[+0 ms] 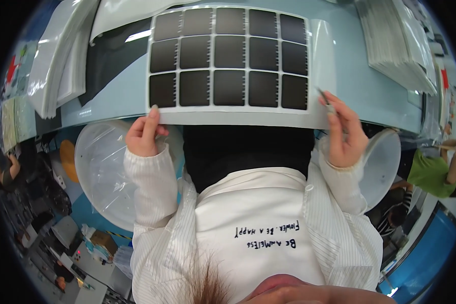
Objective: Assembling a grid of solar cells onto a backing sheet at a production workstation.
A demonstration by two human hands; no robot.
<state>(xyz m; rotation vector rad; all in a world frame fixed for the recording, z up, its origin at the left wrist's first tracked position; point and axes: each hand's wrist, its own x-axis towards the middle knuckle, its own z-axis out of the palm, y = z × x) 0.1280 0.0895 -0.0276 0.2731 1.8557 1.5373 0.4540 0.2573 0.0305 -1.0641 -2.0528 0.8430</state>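
A white sheet (pixel 228 110) lies on the table in front of me, bearing rows of dark rectangular pieces (pixel 229 87) with small notches along their right edges. My left hand (pixel 146 133) pinches the sheet's near left corner, thumb on top and the other fingers curled below. Beside the near right corner, my right hand (pixel 345 129) is closed around a slim, pointed metal tool (pixel 330 107), possibly tweezers. Its dark tip points up and left, close to the sheet's right edge. A pale backing strip (pixel 248 119) runs along the table's near edge under the sheet.
Stacks of white sheets stand at the far left (pixel 61 55) and far right (pixel 395 45) of the pale blue table (pixel 121 93). Large translucent bins flank me, left (pixel 104 177) and right (pixel 382 167). Other people, one in a green top (pixel 430 175), are at the edges.
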